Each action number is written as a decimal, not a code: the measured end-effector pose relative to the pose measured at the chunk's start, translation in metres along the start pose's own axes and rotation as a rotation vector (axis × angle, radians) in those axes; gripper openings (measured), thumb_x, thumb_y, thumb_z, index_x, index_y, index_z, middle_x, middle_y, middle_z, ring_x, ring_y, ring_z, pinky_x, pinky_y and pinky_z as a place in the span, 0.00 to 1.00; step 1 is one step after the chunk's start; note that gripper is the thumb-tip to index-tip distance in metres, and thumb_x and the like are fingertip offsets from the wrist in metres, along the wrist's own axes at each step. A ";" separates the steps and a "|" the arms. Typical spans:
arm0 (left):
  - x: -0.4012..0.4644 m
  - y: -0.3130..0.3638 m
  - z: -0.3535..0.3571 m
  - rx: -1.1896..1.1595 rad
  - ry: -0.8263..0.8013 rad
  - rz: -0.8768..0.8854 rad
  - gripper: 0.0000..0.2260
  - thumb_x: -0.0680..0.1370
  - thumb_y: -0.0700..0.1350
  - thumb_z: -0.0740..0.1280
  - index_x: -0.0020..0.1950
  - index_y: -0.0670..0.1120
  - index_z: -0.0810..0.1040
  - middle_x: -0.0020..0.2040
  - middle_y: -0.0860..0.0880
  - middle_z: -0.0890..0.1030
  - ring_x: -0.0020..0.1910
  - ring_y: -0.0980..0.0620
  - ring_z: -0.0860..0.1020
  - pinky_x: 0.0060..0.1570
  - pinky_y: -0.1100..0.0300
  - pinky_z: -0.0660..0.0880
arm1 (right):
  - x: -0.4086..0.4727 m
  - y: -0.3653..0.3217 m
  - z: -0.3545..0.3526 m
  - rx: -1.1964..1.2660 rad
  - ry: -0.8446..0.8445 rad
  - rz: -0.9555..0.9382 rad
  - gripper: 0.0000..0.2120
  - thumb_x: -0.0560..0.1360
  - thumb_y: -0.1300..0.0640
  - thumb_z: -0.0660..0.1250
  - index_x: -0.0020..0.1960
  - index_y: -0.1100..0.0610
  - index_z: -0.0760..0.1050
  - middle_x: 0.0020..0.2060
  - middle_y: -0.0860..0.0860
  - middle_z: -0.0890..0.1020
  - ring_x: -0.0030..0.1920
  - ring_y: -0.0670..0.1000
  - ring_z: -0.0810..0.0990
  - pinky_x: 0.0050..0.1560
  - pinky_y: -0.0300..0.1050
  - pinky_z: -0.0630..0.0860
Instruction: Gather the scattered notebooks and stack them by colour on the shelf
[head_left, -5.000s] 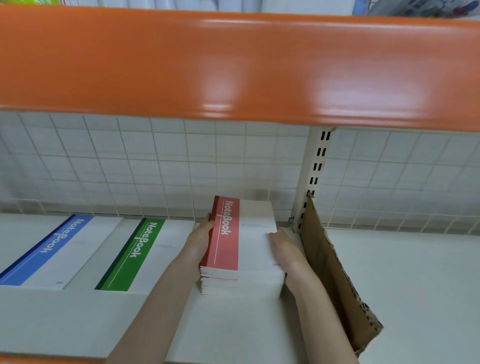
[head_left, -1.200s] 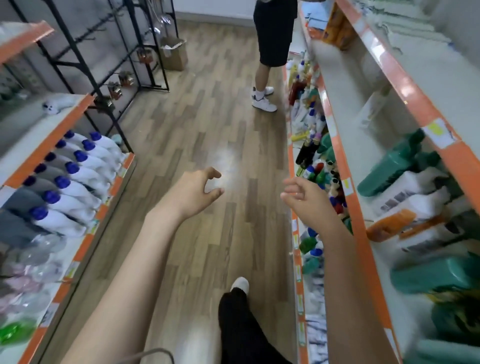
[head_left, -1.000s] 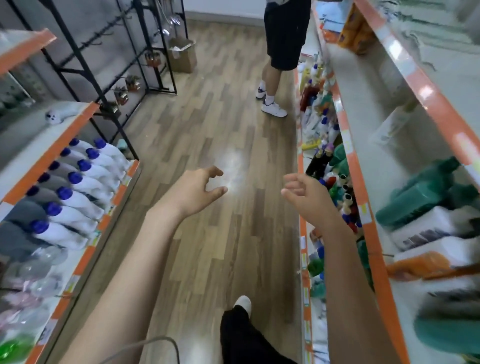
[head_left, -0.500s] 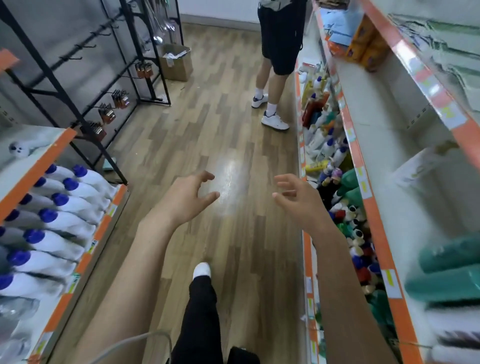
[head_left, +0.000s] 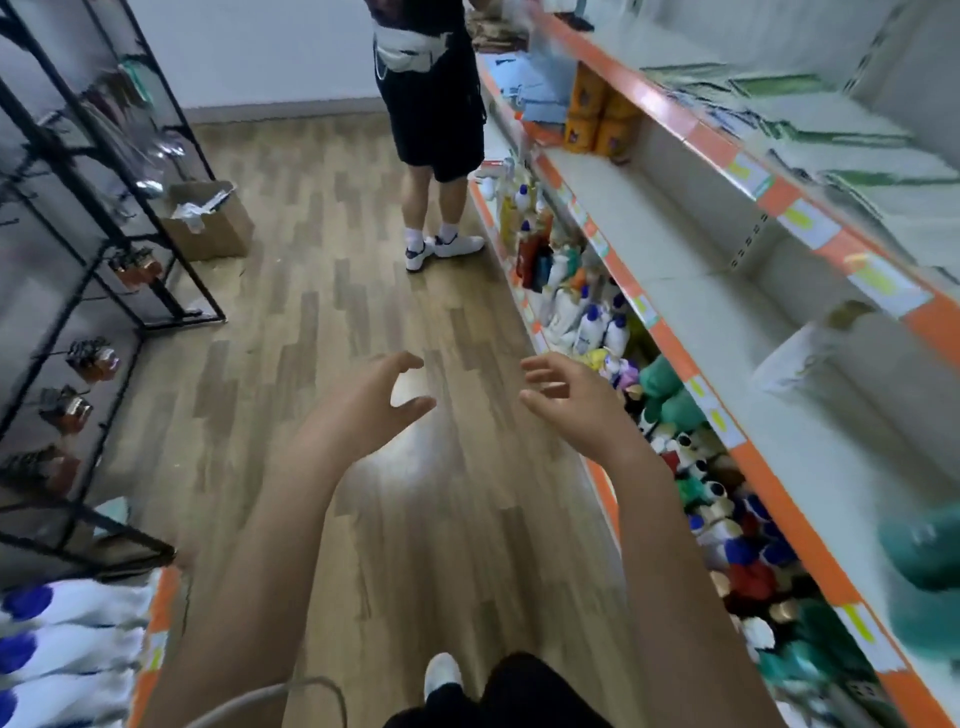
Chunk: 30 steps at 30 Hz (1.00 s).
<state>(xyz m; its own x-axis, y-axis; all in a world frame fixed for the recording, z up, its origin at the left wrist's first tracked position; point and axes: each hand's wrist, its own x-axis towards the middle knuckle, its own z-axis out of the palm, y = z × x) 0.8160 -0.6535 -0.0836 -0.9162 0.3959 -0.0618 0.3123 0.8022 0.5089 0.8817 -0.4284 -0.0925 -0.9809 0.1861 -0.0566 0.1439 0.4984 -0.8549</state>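
While both arms reach out at frame centre over wood floor, left hand and right hand hang loosely curled, grasping nothing; green notebooks blurred upper right.

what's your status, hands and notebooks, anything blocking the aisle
Left hand and right hand both empty, fingers loosely curled. No notebooks clearly in view. Another person stands ahead in the aisle beside the right-side shelf.

No legible text or labels.
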 end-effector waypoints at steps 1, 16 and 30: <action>0.011 -0.001 -0.002 -0.006 -0.006 0.023 0.21 0.77 0.53 0.67 0.68 0.50 0.70 0.66 0.51 0.74 0.63 0.52 0.72 0.56 0.60 0.67 | 0.007 0.000 -0.001 0.002 0.020 0.020 0.14 0.75 0.58 0.68 0.60 0.54 0.76 0.54 0.50 0.79 0.52 0.48 0.78 0.51 0.37 0.74; 0.221 0.028 -0.003 0.037 -0.162 0.318 0.20 0.76 0.50 0.68 0.67 0.47 0.72 0.63 0.48 0.77 0.61 0.49 0.75 0.55 0.60 0.69 | 0.152 0.026 -0.057 0.095 0.291 0.149 0.12 0.75 0.58 0.68 0.58 0.51 0.76 0.53 0.49 0.79 0.49 0.46 0.80 0.45 0.35 0.74; 0.405 0.170 0.048 0.000 -0.255 0.681 0.19 0.76 0.49 0.68 0.66 0.46 0.73 0.60 0.49 0.78 0.59 0.49 0.76 0.50 0.61 0.69 | 0.222 0.062 -0.182 0.057 0.609 0.282 0.11 0.76 0.58 0.68 0.58 0.51 0.77 0.51 0.48 0.80 0.42 0.41 0.77 0.40 0.25 0.71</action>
<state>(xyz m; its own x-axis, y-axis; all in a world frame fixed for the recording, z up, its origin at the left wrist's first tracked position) 0.5102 -0.3352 -0.0631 -0.4314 0.8994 0.0708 0.7929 0.3405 0.5054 0.6966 -0.2019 -0.0638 -0.6554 0.7552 0.0050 0.3601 0.3183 -0.8770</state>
